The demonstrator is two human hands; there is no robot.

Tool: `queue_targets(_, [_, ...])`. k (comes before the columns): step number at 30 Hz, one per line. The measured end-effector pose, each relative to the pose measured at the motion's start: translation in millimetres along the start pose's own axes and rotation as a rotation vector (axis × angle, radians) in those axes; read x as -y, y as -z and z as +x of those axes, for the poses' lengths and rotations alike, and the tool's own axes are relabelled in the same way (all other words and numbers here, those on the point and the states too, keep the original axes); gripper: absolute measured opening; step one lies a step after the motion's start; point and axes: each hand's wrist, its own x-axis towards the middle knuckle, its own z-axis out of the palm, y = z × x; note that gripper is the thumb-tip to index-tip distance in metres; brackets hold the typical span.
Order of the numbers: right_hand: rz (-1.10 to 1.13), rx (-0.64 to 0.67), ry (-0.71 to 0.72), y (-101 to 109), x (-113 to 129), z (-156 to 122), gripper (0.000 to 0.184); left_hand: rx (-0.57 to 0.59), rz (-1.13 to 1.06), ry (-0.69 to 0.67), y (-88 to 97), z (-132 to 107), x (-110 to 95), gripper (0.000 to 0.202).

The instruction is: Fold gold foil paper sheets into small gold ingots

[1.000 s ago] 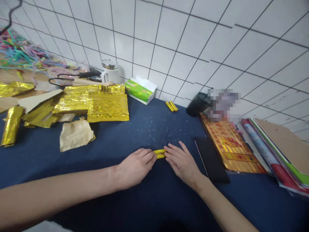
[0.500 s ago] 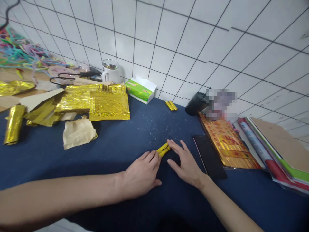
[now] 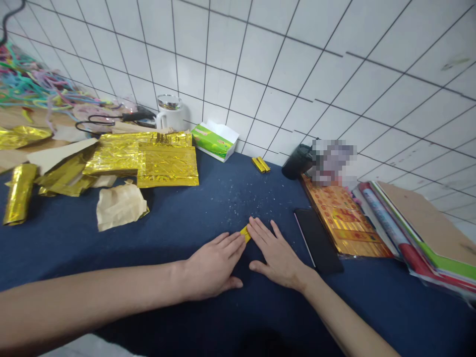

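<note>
A small folded strip of gold foil paper (image 3: 245,234) lies on the dark blue tabletop, mostly covered by my fingers. My left hand (image 3: 217,265) rests flat over its left end, fingers stretched out and thumb apart. Over the right end lies my right hand (image 3: 274,253), its fingers straight and its thumb spread. Both hands press from above; neither wraps round the strip. Farther back, near the wall, sit two small folded gold pieces (image 3: 261,164) side by side.
Gold foil sheets (image 3: 167,166), a crumpled cream paper (image 3: 121,206) and a gold roll (image 3: 20,193) lie to the left. A tissue pack (image 3: 213,141) and white mug (image 3: 170,113) stand by the wall. At right are a phone (image 3: 319,243), orange-gold packet (image 3: 345,218) and folders (image 3: 427,218).
My right hand has moved left and flattened onto the strip, hiding more of it. My left hand's fingers have straightened. The view has shifted slightly.
</note>
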Motion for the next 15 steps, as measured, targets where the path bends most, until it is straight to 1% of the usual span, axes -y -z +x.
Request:
queue_targets(4, [0.018, -0.002, 0.004, 3.7, 1.2, 1.0, 0.083, -0.018, 0.013, 0.021, -5.3, 3.8, -4.8, 0.071])
queue_targets(7, [0.036, -0.013, 0.005, 3.7, 11.2, 0.6, 0.092, -0.016, 0.004, 0.04, -6.1, 5.2, -7.0, 0.077])
queue_targets(10, [0.055, -0.006, 0.021, 1.1, 20.7, -0.5, 0.097, -0.005, -0.032, 0.042, -3.2, 3.9, -5.0, 0.081])
queue_targets(13, [0.041, -0.015, 0.028, -2.4, 22.7, -1.1, 0.095, 0.008, -0.059, 0.027, 0.0, 2.2, -1.4, 0.082])
queue_targets(15, [0.027, -0.011, 0.025, -4.0, 20.3, -0.7, 0.09, 0.008, -0.063, 0.013, 0.7, 1.9, 0.4, 0.083])
